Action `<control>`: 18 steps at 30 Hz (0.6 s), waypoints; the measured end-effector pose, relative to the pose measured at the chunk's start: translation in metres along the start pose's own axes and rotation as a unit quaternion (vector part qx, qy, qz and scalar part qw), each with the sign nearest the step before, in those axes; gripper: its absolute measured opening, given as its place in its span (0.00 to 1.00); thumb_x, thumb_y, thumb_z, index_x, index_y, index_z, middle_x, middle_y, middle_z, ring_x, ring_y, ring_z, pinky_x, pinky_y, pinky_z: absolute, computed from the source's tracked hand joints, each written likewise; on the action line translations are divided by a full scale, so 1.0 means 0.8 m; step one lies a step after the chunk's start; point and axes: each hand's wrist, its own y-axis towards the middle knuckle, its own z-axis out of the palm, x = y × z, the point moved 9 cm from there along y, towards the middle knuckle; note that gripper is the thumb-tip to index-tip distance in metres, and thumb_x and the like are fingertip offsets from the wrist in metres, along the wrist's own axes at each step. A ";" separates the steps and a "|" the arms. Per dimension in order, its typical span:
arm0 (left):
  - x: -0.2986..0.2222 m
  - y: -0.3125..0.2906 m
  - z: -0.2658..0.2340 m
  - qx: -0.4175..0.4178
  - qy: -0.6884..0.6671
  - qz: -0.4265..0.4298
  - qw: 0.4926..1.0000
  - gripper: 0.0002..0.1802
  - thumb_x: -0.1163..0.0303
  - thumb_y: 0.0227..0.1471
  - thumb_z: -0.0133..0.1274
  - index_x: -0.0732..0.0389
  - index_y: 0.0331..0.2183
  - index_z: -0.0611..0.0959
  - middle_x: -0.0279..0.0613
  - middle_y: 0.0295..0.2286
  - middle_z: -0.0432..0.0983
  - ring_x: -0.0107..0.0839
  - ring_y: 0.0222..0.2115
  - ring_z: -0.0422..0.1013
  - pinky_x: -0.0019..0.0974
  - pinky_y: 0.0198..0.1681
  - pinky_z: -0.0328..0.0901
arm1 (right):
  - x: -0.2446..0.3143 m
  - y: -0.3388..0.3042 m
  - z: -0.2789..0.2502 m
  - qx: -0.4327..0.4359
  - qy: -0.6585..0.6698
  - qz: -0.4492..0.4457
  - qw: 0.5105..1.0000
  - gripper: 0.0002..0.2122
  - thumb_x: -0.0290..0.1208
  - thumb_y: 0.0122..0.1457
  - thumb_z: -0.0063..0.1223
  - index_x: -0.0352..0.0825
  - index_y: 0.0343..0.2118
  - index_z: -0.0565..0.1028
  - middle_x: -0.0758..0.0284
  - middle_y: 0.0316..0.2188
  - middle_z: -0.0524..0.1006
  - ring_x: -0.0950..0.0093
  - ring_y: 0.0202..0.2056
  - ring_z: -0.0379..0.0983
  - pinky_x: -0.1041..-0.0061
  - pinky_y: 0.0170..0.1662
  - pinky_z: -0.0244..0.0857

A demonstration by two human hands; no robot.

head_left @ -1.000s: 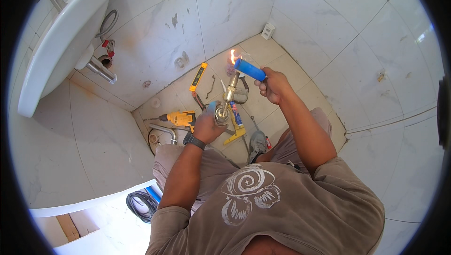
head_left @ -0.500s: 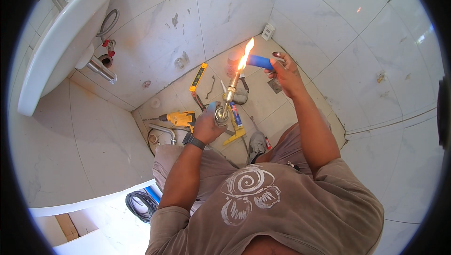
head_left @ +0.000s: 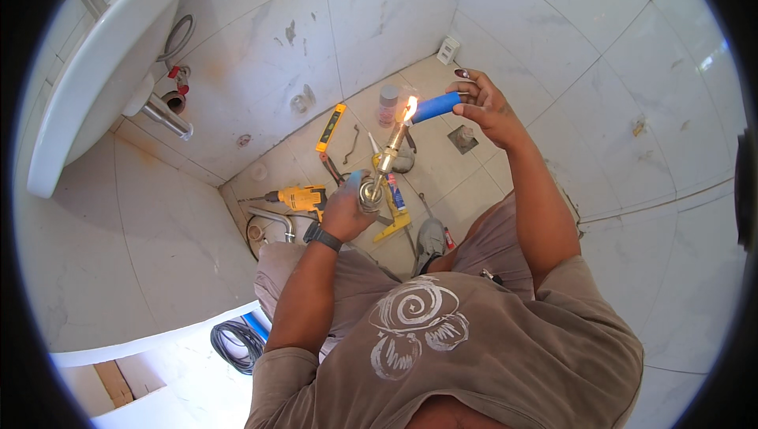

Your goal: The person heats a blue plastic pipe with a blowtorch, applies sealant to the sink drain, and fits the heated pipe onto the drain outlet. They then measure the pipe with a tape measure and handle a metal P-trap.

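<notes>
clamping left grip (head_left: 348,206) around torch (head_left: 387,162); pinching blue pipe (head_left: 437,107) in right grip (head_left: 486,110), holding its left end at the flame (head_left: 410,107), above floor (head_left: 466,184). apparently heating that end; probably calling next for turning pipe evenly. noting yellow drill (head_left: 302,197) and spirit level (head_left: 331,128) lying leftward.

We see a floor (head_left: 462,180) of beige tiles. Toward its left side we have a drill (head_left: 300,197) with a bent pipe (head_left: 272,219) just beside it. Nearer the back wall lies a yellow level (head_left: 331,127), with a thin bent rod (head_left: 352,144) to its right, and farther right we find a can (head_left: 388,105) standing. A square drain (head_left: 463,138) sits among the tiles, and a grey shoe (head_left: 431,238) rests nearer us.
</notes>
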 end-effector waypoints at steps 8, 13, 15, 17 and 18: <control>-0.006 0.000 -0.002 0.001 0.017 0.016 1.000 0.42 0.65 0.42 0.68 0.58 0.58 0.69 0.58 0.44 0.78 0.59 0.47 0.74 0.53 0.49 0.70 | -0.042 0.002 -0.006 -0.013 0.004 0.144 0.989 0.29 0.37 0.66 0.58 0.35 0.65 0.58 0.64 0.38 0.77 0.77 0.36 0.74 0.77 0.38 0.68; -0.003 0.000 0.003 0.017 0.007 0.004 1.000 0.42 0.66 0.42 0.68 0.58 0.58 0.69 0.58 0.45 0.78 0.58 0.47 0.74 0.52 0.49 0.70 | -0.060 0.002 -0.011 -0.034 -0.031 0.187 0.981 0.25 0.42 0.68 0.55 0.36 0.62 0.62 0.68 0.30 0.75 0.80 0.29 0.73 0.78 0.33 0.67; -0.006 -0.001 -0.001 -0.005 0.009 0.016 1.000 0.38 0.66 0.43 0.69 0.56 0.56 0.71 0.54 0.43 0.80 0.56 0.46 0.76 0.50 0.48 0.71 | -0.060 0.003 -0.015 -0.043 -0.056 0.185 0.980 0.25 0.44 0.68 0.55 0.36 0.61 0.64 0.69 0.28 0.74 0.81 0.27 0.72 0.79 0.31 0.66; -0.008 -0.002 -0.003 -0.017 0.009 0.020 1.000 0.37 0.67 0.43 0.69 0.55 0.54 0.72 0.52 0.41 0.81 0.55 0.45 0.77 0.48 0.47 0.71 | -0.060 0.004 -0.016 -0.046 -0.069 0.187 0.979 0.27 0.47 0.67 0.56 0.32 0.60 0.65 0.67 0.28 0.76 0.80 0.25 0.71 0.78 0.30 0.66; -0.009 -0.001 -0.003 -0.018 0.009 0.017 1.000 0.36 0.67 0.44 0.69 0.55 0.54 0.72 0.52 0.41 0.81 0.55 0.45 0.76 0.49 0.47 0.71 | -0.060 0.004 -0.017 -0.046 -0.070 0.191 0.978 0.29 0.48 0.66 0.56 0.30 0.60 0.66 0.66 0.28 0.78 0.80 0.24 0.71 0.77 0.30 0.66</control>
